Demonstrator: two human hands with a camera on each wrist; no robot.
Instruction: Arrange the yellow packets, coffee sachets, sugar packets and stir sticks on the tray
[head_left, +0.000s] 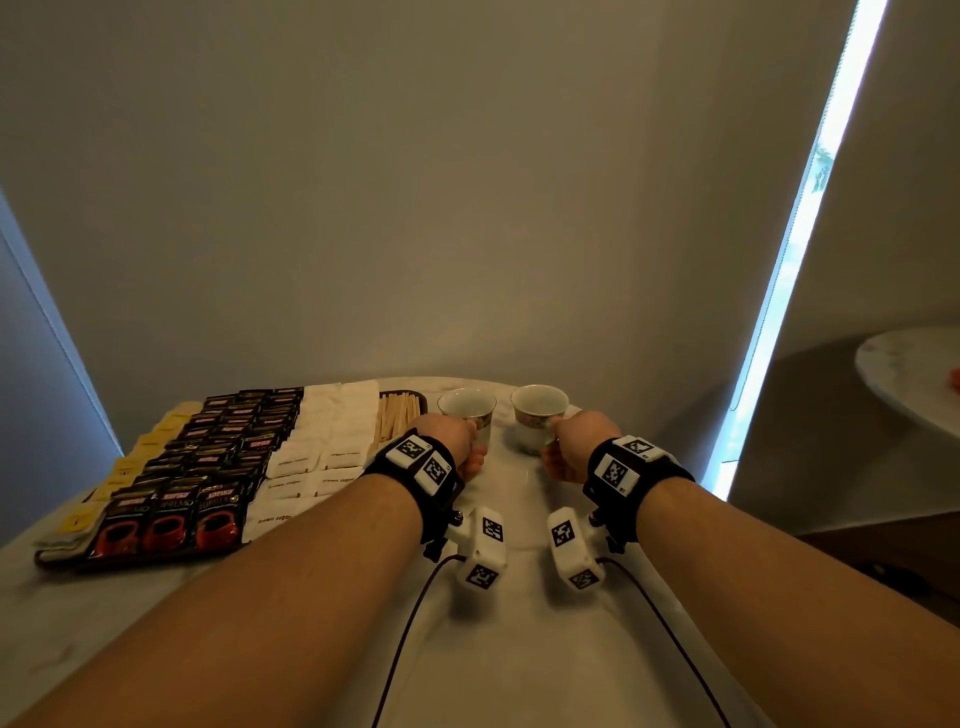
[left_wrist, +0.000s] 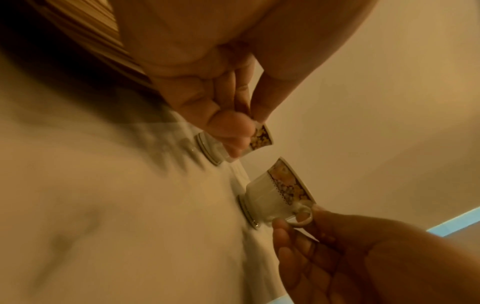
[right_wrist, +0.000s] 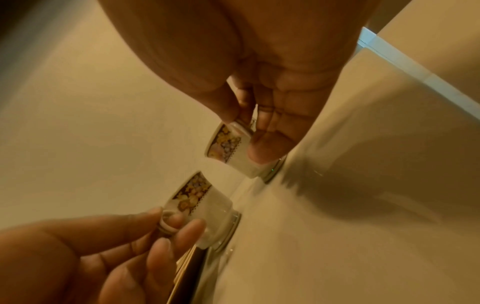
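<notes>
Your left hand (head_left: 457, 441) is pinching the handle of one glossy, floral-banded porcelain cup (head_left: 467, 410); your right hand (head_left: 574, 447) is pinching its round-footed twin (head_left: 537, 415).

- I see two small white teacups with a floral band under the rim, side by side at about 12 o'clock on the table: the left cup (head_left: 470, 410) and the right cup (head_left: 537, 415), near each other but apart.
- Both stand upright on ringed feet; each has a loop handle.
- The table (head_left: 519, 649) under them is pale and marble-like, with a rounded far edge.
- A plain beige wall (head_left: 467, 208) rises behind at 12 o'clock.
- A bright vertical strip of window (head_left: 810, 208) runs at 2 o'clock.
- A second round pale table (head_left: 904, 374) sits at 3 o'clock, with something red at its edge, too small to identify.
</notes>
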